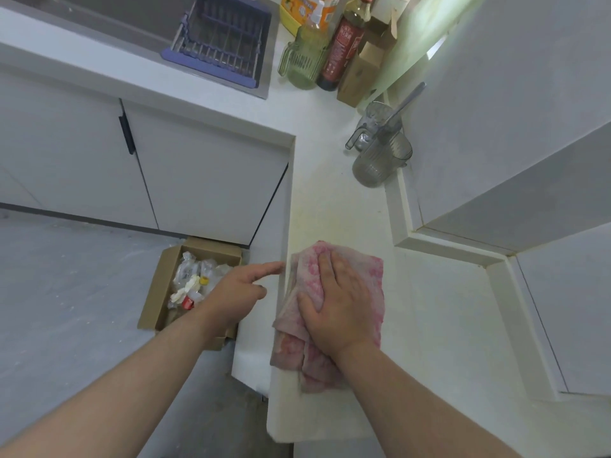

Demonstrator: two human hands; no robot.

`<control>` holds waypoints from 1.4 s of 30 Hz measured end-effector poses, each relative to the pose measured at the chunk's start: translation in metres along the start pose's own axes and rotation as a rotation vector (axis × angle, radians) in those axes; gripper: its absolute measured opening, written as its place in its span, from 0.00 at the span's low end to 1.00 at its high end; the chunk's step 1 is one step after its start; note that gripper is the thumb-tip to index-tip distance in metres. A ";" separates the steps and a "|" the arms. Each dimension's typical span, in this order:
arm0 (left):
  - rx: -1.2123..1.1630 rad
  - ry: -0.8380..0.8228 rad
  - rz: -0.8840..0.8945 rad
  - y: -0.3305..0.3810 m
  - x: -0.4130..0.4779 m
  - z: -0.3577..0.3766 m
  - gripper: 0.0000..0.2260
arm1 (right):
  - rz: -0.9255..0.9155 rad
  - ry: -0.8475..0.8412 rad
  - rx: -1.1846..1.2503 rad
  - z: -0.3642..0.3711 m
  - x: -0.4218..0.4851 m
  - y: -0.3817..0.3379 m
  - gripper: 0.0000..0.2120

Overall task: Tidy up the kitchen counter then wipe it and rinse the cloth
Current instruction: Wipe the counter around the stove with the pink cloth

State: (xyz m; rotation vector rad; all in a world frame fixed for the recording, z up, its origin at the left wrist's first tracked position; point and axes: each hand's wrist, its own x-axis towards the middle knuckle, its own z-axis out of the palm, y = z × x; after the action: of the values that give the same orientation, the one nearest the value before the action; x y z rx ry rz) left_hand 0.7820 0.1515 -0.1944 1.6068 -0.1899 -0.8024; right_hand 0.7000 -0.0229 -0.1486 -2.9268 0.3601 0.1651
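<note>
Lower centre of the frame, the right hand (340,302) presses the pink cloth (367,269) flat on the tabletop (334,209), fingers (334,269) straight and spread, grasping nothing. The left hand (238,292) hovers just off the tabletop's edge, fingers released. Wiping well probably means even pressure and overlapping strokes up the yellowish strip toward the glass jugs (377,160), then a rinse at the sink (109,19), upper left.
</note>
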 end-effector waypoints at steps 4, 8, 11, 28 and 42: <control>0.173 -0.028 0.095 0.013 0.020 -0.001 0.32 | 0.005 -0.011 -0.009 0.000 0.027 0.010 0.36; 0.188 -0.064 0.092 0.008 0.034 -0.008 0.33 | -0.011 0.005 -0.014 -0.003 0.057 0.020 0.36; 0.181 -0.084 0.087 0.001 0.039 -0.010 0.34 | -0.025 0.031 -0.035 -0.005 0.085 0.027 0.37; 0.242 -0.071 0.030 0.008 0.037 -0.012 0.32 | -0.074 0.039 -0.088 -0.019 0.170 0.036 0.35; 0.063 -0.080 0.010 0.001 -0.012 0.002 0.24 | -0.071 -0.035 -0.042 -0.007 0.046 -0.013 0.37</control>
State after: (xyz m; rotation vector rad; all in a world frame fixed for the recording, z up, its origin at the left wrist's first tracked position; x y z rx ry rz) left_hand 0.7727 0.1564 -0.1894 1.6331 -0.2828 -0.8607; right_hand 0.7484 -0.0229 -0.1461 -2.9685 0.2492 0.2160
